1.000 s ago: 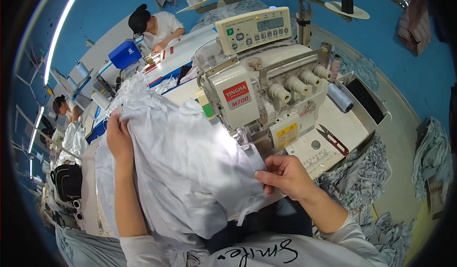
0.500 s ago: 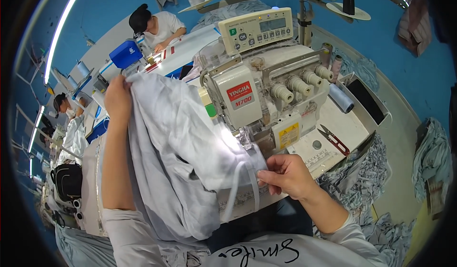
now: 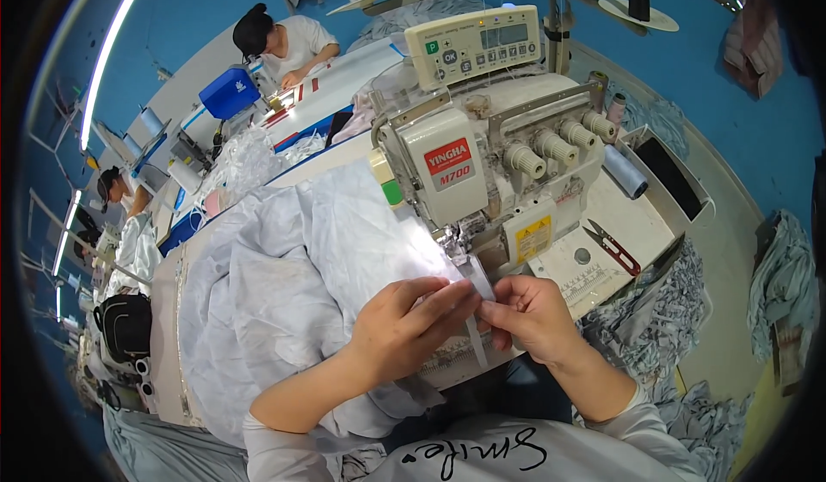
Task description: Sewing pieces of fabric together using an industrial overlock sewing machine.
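Observation:
A large piece of pale grey cloth lies in loose folds over the table, its right edge running under the foot of an overlock sewing machine. Just in front of the lit needle area, my left hand grips that edge, fingers together and thumb hidden beneath. My right hand pinches the same edge between thumb and forefinger, close beside the left fingertips. From between my hands a narrow pale strip hangs down over the table's front edge.
Red-handled thread snips lie on the machine bed at right, near a grey-blue thread cone and a white bin. Scrap cloth heaps below. Beyond the machine, a person works beside a blue-headed machine.
My left hand has let go of the cloth's far-left part and come down right to the edge by the needle. The raised cloth has dropped flat. My right hand keeps its pinch.

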Demonstrator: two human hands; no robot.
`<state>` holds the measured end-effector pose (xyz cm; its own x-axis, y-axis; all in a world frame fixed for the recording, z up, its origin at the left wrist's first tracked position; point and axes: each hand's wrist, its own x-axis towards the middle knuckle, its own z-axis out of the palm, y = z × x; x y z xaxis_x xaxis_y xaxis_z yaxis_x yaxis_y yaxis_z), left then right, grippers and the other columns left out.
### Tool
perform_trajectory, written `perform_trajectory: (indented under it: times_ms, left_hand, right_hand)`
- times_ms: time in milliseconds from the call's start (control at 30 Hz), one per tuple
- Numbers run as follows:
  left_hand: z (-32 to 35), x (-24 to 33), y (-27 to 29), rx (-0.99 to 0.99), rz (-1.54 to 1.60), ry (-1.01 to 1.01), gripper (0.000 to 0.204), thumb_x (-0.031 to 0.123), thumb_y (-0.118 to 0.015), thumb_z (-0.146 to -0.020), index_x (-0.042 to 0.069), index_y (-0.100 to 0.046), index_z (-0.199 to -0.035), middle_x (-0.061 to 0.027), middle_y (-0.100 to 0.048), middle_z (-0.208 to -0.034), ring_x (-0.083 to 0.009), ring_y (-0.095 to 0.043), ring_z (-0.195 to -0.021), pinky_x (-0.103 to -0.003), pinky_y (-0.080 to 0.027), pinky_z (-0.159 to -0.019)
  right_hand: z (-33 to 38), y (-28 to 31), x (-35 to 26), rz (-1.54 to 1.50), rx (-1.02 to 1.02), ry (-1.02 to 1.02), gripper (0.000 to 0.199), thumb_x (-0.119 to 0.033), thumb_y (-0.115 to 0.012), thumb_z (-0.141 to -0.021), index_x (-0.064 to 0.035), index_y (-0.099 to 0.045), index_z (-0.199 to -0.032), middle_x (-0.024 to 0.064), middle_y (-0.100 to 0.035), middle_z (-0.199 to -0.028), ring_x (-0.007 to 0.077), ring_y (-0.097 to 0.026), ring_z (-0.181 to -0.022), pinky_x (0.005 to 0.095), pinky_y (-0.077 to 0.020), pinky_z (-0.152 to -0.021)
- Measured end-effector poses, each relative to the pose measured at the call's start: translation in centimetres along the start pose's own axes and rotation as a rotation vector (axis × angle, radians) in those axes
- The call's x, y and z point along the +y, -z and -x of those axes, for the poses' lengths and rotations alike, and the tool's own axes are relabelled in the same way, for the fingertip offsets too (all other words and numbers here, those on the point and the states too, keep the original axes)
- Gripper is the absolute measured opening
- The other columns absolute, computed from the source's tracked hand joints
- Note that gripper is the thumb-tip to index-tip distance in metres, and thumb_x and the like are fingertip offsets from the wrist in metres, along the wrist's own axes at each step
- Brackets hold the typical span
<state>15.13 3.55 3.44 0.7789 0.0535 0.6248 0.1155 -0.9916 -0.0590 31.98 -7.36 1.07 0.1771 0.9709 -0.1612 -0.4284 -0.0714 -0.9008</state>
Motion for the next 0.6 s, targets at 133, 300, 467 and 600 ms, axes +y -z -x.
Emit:
perform_trajectory:
  times_ms: [133,300,467,600]
  left_hand:
    - [-0.7,0.2,0.4,-0.015,0.092,-0.028,0.025,0.005,-0.068,-0.066,0.009,-0.069,-0.091,0.0004,-0.063,-0.105,-0.0198,-0.063,-0.091,-0.029,-0.053,-0.068]
    - [-0.7,0.4,0.6,0.024,0.191,0.01,0.021,0.004,-0.069,-0.066,0.007,-0.068,-0.087,-0.0025,-0.066,-0.098,-0.0211,-0.065,-0.093,-0.029,-0.054,-0.07]
    - [-1.0,0.1,1.4,-0.045,0.185,-0.042,0.028,0.002,-0.069,-0.063,0.005,-0.068,-0.091,-0.0053,-0.066,-0.091,-0.0214,-0.067,-0.087,-0.029,-0.054,-0.068]
    - [-0.7,-0.2,1.4,-0.032,0.233,-0.048,0.032,0.001,-0.07,-0.061,0.006,-0.068,-0.093,-0.0066,-0.066,-0.09,-0.0223,-0.067,-0.085,-0.029,-0.055,-0.067]
  right_hand:
    - [0.1,0.0,0.2,0.05,0.02,0.027,0.013,-0.012,-0.065,-0.085,-0.0012,-0.058,-0.086,0.0068,-0.065,-0.07,0.0087,-0.057,-0.047,0.0195,-0.0435,-0.042]
    - [0.3,0.0,0.3,0.035,0.029,0.026,0.014,-0.012,-0.066,-0.085,-0.0013,-0.057,-0.085,0.0058,-0.065,-0.069,0.0084,-0.057,-0.048,0.02,-0.0445,-0.043]
    - [1.2,-1.0,0.7,0.538,0.274,0.45,0.016,-0.01,-0.068,-0.081,-0.005,-0.06,-0.094,0.0028,-0.06,-0.072,0.0088,-0.055,-0.049,0.0225,-0.044,-0.044]
    - [1.1,-0.8,0.2,1.253,0.265,1.037,0.037,-0.007,-0.07,-0.072,-0.01,-0.064,-0.108,0.0023,-0.052,-0.073,0.0141,-0.055,-0.051,0.0268,-0.0444,-0.045]
